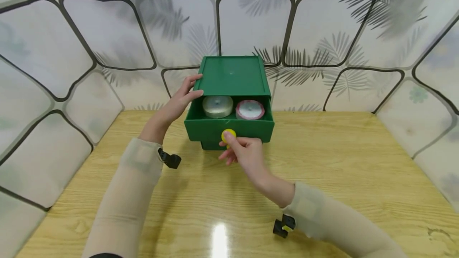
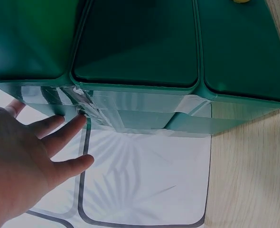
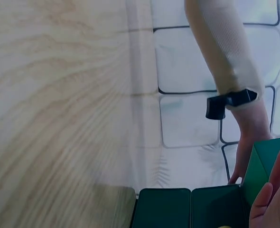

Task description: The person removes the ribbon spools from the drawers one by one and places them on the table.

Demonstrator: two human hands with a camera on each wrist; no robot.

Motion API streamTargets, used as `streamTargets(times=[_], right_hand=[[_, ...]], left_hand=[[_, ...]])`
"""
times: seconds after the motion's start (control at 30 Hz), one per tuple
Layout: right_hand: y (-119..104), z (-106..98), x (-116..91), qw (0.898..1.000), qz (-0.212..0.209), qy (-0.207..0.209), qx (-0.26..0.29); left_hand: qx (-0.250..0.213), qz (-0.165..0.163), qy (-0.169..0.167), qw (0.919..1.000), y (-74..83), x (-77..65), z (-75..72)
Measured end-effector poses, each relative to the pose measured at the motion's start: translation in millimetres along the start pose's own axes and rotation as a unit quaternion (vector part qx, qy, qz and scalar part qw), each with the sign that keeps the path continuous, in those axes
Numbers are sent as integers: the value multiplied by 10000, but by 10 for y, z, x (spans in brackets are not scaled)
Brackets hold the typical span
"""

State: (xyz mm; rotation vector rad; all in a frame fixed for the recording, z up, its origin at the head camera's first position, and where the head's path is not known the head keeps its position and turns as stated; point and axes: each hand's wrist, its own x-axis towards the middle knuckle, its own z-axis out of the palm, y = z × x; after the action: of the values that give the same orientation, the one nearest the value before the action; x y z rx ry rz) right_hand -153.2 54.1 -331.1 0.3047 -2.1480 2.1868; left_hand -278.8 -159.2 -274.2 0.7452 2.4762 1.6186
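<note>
A green drawer box (image 1: pixel 231 75) stands at the back of the table, its top drawer (image 1: pixel 206 129) pulled partly out. Inside sit two round rolls: a pale cream one (image 1: pixel 217 107) on the left and a white one with a pink rim (image 1: pixel 250 110) on the right. My right hand (image 1: pixel 251 156) pinches the drawer's yellow knob (image 1: pixel 228 134), thumb over its front. My left hand (image 1: pixel 172 108) rests against the box's left side with fingers spread and fairly straight. In the left wrist view, fingertips of that hand (image 2: pixel 23 164) meet the box's taped edge.
The wooden table (image 1: pixel 344 162) extends on both sides and in front of the box. A patterned wall covering (image 1: pixel 254 27) stands close behind it and along both sides. Below the open drawer, the box's lower front (image 1: pixel 211 145) shows.
</note>
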Motion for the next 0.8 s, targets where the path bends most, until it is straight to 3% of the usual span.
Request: streamTargets(times=[0.8], right_hand=[[-5, 21, -344, 9989, 313, -329, 103]], left_hand=[[39, -11, -19, 10000, -6, -8, -8]])
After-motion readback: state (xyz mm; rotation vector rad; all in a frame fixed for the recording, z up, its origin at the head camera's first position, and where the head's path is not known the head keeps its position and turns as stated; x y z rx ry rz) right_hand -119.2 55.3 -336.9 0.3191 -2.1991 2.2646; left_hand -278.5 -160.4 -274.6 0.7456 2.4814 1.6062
